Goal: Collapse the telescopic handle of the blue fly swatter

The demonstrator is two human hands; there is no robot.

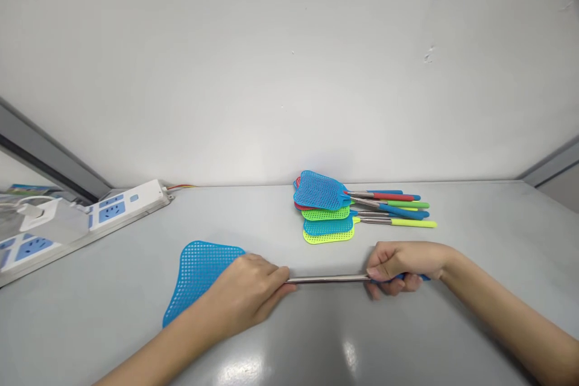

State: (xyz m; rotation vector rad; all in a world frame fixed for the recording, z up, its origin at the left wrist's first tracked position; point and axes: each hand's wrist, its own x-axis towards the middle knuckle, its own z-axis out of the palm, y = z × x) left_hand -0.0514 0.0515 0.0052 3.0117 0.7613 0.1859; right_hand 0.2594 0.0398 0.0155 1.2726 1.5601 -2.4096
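A blue fly swatter (199, 274) with a perforated paddle lies across the front, its metal rod showing between my two hands. My left hand (253, 289) is closed round the swatter near the base of the paddle and covers that joint. On the other end, my right hand (395, 265) grips the blue handle, most of which the fingers hide. Beyond them rests a pile of fly swatters (321, 190) in blue, green, red and yellow, paddles to the left and handles to the right. Neither hand touches that pile.
A long white power strip (131, 208) with blue sockets runs along the left side, a white plug (34, 210) in it. Thin coloured wires lead from its far end. A pale wall (289, 72) stands behind the grey table (136, 289). Grey frame posts rise at both sides.
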